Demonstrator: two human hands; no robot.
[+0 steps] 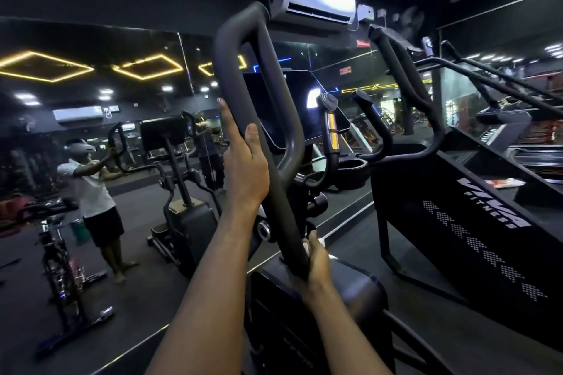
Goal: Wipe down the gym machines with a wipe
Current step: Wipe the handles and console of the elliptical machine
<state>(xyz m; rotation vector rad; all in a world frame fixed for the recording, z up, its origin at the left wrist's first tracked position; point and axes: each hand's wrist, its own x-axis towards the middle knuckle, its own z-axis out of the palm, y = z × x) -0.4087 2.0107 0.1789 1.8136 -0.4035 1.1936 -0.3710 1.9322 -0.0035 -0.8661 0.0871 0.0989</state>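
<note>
A dark looped handlebar (243, 49) of an elliptical machine rises in front of me. My left hand (243, 161) grips the handlebar's left tube about halfway up. Lower down, my right hand (316, 259) is wrapped around the same tube just above the machine's body (359, 292), pressing a white wipe (306, 248) against it. Only a small corner of the wipe shows between my fingers and the tube. The machine's console screen (286, 100) sits behind the handlebar.
A mirror wall (91, 131) straight ahead reflects me, the elliptical and an exercise bike. A black stair-climber (475, 222) marked with a fitness logo stands close on the right. An air conditioner (313, 0) hangs above. Dark floor runs between the machines.
</note>
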